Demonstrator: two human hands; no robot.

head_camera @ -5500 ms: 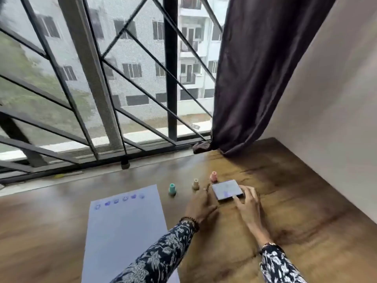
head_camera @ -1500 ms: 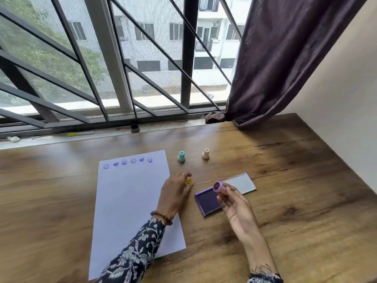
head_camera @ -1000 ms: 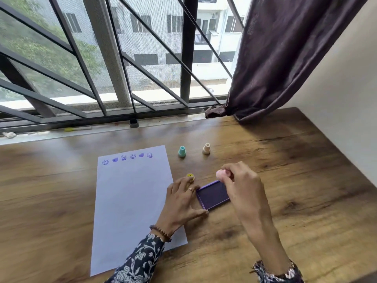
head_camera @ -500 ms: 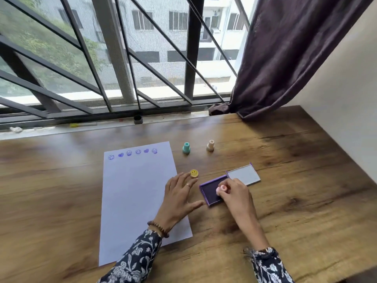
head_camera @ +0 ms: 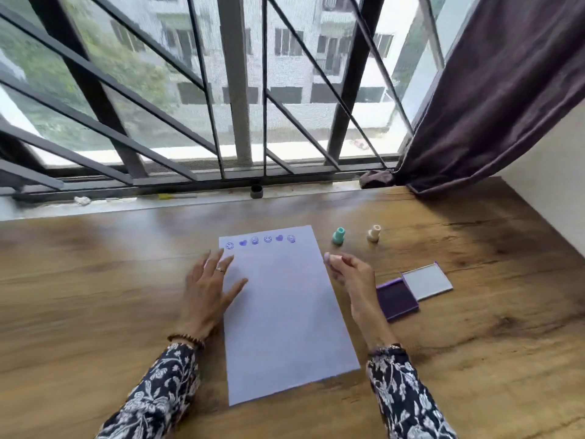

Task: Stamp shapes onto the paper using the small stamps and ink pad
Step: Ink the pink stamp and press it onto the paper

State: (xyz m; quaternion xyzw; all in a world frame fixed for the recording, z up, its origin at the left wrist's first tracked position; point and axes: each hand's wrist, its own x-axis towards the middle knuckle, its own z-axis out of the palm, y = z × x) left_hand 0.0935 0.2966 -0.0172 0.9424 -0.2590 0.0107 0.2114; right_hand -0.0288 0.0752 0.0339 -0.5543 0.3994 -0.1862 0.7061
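Hands first: the left hand [head_camera: 210, 288] lies flat with fingers spread, palm on the tabletop [head_camera: 95, 296] and fingertips on the left edge of the paper [head_camera: 281, 312]. The right hand [head_camera: 349, 272] hangs over the paper's right edge, thumb and fingers pinched on a small pink stamp [head_camera: 333, 258]. By size, the wooden tabletop carries everything. The pale paper lies lengthwise between the two hands, with a row of purple prints [head_camera: 261, 241], smiling faces and hearts, along its far edge. Right of the right hand sits the ink pad [head_camera: 397, 298], open, its purple pad near the hand and its pale lid [head_camera: 427, 282] flat beyond. Farther back, just past the paper's far right corner, stand a teal stamp [head_camera: 339, 235] and a cream stamp [head_camera: 374, 232], upright and apart.
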